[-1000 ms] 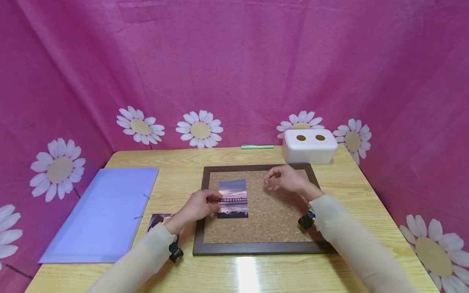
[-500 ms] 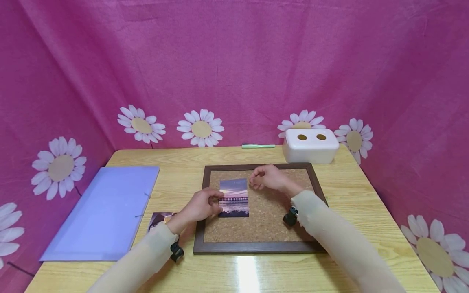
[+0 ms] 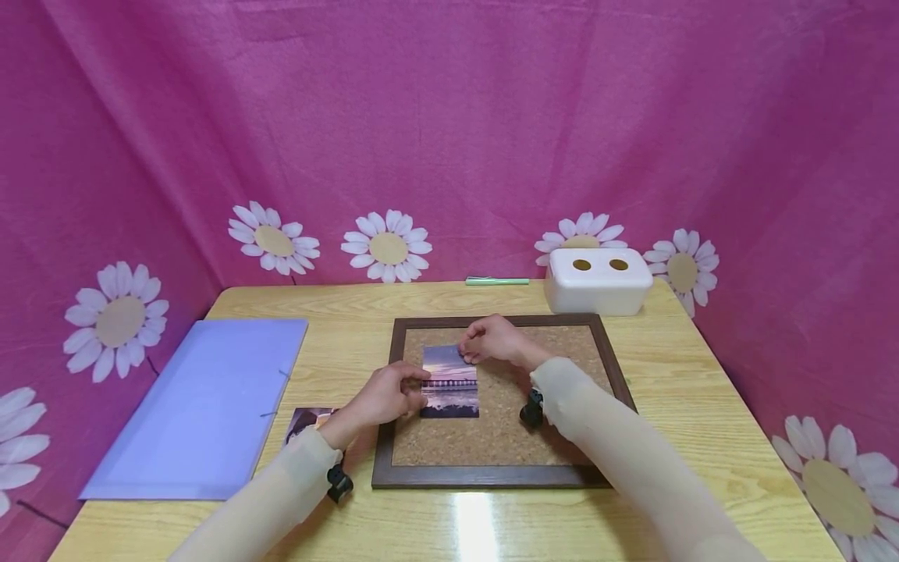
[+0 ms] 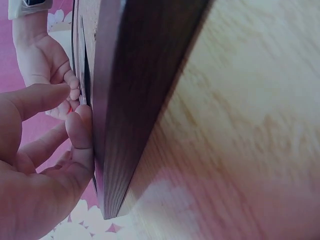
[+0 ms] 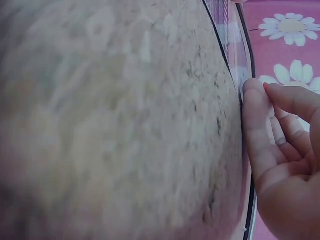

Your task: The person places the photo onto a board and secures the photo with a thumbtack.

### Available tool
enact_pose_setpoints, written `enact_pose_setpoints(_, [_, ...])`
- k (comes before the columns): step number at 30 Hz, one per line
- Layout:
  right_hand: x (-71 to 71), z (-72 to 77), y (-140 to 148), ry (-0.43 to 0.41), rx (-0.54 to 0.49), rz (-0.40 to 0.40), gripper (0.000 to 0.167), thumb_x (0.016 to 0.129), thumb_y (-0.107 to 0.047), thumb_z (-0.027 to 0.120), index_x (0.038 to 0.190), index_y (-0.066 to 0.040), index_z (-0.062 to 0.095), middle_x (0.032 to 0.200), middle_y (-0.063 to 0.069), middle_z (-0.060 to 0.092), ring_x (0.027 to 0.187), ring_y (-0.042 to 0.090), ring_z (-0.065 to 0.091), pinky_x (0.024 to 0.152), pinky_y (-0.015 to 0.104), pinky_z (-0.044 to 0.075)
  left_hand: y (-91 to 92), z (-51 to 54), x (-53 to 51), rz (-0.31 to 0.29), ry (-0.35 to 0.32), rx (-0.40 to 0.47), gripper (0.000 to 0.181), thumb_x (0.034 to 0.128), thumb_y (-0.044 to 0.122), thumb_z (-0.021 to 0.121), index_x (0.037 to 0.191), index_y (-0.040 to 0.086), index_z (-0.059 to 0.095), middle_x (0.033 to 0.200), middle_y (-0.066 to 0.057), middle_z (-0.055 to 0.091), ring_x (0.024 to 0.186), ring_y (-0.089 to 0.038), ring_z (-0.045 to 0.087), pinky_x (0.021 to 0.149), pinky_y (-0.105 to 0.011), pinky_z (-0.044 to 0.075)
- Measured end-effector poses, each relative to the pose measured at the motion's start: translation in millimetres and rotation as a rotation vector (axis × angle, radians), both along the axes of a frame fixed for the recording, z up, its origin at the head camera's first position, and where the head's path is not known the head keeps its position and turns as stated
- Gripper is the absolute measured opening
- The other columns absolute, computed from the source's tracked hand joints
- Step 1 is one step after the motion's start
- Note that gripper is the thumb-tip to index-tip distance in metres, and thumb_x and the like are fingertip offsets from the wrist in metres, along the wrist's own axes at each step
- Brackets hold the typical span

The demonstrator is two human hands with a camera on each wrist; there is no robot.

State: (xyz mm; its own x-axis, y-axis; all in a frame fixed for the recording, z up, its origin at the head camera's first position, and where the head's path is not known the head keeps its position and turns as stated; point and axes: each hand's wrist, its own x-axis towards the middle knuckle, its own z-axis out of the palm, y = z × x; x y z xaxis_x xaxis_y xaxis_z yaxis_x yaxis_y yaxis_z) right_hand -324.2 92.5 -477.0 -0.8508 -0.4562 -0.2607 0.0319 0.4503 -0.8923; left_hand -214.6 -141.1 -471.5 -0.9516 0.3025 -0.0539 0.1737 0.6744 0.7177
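A photo point(image 3: 450, 386) of a purple sunset over water lies on the left part of a framed cork board point(image 3: 520, 441). My left hand point(image 3: 386, 394) holds the photo at its left edge with thumb and fingertips; in the left wrist view, the photo's edge stands slightly off the cork. My right hand point(image 3: 492, 341) is at the photo's top right corner. Its thumb and finger pinch a red push pin point(image 5: 266, 86), of which only a red bit shows. The pin's point is hidden.
A second photo point(image 3: 303, 421) lies left of the board, partly under my left forearm. A translucent blue folder point(image 3: 204, 406) lies at the far left. A green pen point(image 3: 497, 281) and a white box point(image 3: 598, 282) with two round holes stand along the table's back edge.
My right hand has moved left across the cork, from the board's upper right part to the photo's top right corner. My left hand has stayed at the photo's left edge.
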Motion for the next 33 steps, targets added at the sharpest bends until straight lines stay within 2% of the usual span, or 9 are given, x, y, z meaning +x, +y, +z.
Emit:
enact_pose_setpoints(6, [-2.5,0.6,-7.5,-0.016,0.011,-0.003,0.013,0.097,-0.008,0.062,0.099,0.000,0.072,0.094,0.012,0.074,0.074,0.014,0.069,0.071,0.030,0.061,0.0,-0.7,-0.5,-0.005,0.010,-0.003,0.036,0.0829,0.005,0.077,0.119,0.004,0.071,0.112,-0.008,0.065,0.081,-0.011,0.058,0.063,-0.022,0.048])
enact_pose_setpoints(17, [-5.6,0.3,-14.5,0.046,0.120,0.017,0.012,0.096,-0.014,0.065,0.097,-0.007,0.075,0.084,0.003,0.073,0.067,0.010,0.063,0.059,0.023,0.051,-0.5,0.6,0.3,-0.013,0.009,-0.008,0.036,0.0827,0.004,0.077,0.118,0.004,0.071,0.115,-0.009,0.064,0.080,-0.011,0.059,0.062,-0.022,0.049])
enact_pose_setpoints(33, [-5.9,8.0,-22.0,0.074,0.226,0.046,0.011,0.094,-0.012,0.066,0.096,-0.008,0.077,0.091,0.003,0.073,0.066,0.011,0.060,0.065,0.023,0.050,-1.6,1.8,-0.7,-0.024,0.006,-0.029,0.038,0.0823,0.007,0.079,0.119,0.006,0.071,0.118,-0.008,0.065,0.085,-0.013,0.057,0.071,-0.025,0.048])
